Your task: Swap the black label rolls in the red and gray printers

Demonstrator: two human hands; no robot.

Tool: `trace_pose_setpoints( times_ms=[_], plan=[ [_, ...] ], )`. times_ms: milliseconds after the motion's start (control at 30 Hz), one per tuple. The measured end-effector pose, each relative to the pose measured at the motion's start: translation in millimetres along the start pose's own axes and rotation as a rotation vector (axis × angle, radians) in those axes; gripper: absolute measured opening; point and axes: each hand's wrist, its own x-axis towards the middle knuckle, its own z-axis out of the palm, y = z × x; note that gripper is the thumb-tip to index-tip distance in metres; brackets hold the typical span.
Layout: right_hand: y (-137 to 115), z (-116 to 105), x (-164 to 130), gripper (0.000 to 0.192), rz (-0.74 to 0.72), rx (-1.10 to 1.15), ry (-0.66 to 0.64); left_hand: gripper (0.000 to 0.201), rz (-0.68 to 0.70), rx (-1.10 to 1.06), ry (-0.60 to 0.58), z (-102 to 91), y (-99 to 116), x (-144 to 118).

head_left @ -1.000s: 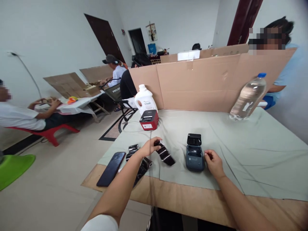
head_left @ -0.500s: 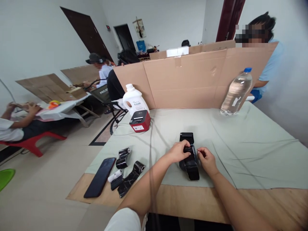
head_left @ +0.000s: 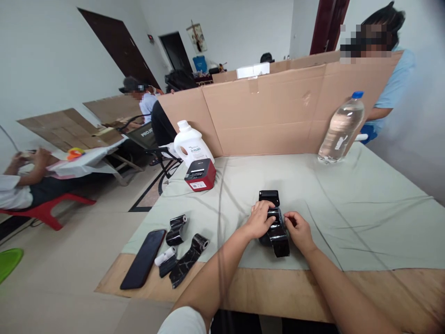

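Note:
A small black device with its lid (head_left: 269, 198) raised lies on the green cloth in front of me. In it sits a roll of shiny black paper (head_left: 280, 240), whose loose end hangs out toward me. My left hand (head_left: 260, 219) grips the roll from the left, thumb across its top, hiding much of the device. Beside the right edge of the device is my right hand (head_left: 300, 230), fingers curled and pinched together; whether anything is between them I cannot make out. To the left lie black paper rolls (head_left: 175, 230), partly unwound, and a small white roll with a dark tail (head_left: 167, 258).
A phone (head_left: 143, 260) lies at the table's left edge. Behind it stand a red and black printer (head_left: 200, 175) and a white jug (head_left: 193, 147). A water bottle (head_left: 342, 130) leans at back right before a cardboard screen (head_left: 264, 116). Other people sit beyond.
The camera view has shifted slightly. My left hand has moved a little over the roll, and the paper's loose end has swung slightly right. My right hand stays nearly in place.

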Motion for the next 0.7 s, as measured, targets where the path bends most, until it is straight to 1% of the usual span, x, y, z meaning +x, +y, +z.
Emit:
trace_pose_setpoints(
  times_ms=[133, 200, 267, 333, 367, 400, 433, 533, 700],
  plan=[
    [-2.1, -0.4, -0.9, 0.026, -0.017, -0.003, 0.002, 0.040, 0.088, -0.137, 0.108, 11.0, -8.2, -1.9],
    [-3.6, -1.1, -1.5, 0.027, -0.035, -0.003, -0.004, 0.042, 0.118, -0.213, 0.186, 16.1, -13.3, -5.4],
    [-4.7, -1.9, -2.2, 0.027, -0.055, -0.008, -0.018, 0.039, 0.093, -0.286, 0.310, 18.9, -18.8, -11.3],
    [-5.2, -2.5, -3.0, 0.027, -0.068, -0.016, -0.033, 0.029, 0.012, -0.317, 0.446, 18.0, -23.9, -17.9],
    [-5.2, -2.6, -3.3, 0.027, -0.069, -0.020, -0.036, 0.023, -0.026, -0.306, 0.484, 16.2, -26.0, -20.8],
    [-5.3, -2.8, -3.5, 0.027, -0.069, -0.024, -0.037, 0.018, -0.049, -0.277, 0.496, 13.9, -27.6, -23.0],
    [-5.6, -2.9, -3.7, 0.027, -0.070, -0.026, -0.038, 0.014, -0.054, -0.236, 0.484, 11.3, -28.7, -24.6],
    [-8.2, -3.5, -3.8, 0.028, -0.093, -0.033, -0.051, 0.010, 0.004, -0.132, 0.399, 5.5, -29.4, -25.4],
    [-15.2, -5.7, -4.7, 0.030, -0.165, -0.038, -0.067, 0.010, 0.076, -0.155, 0.378, 5.0, -29.5, -22.8]
  ],
)
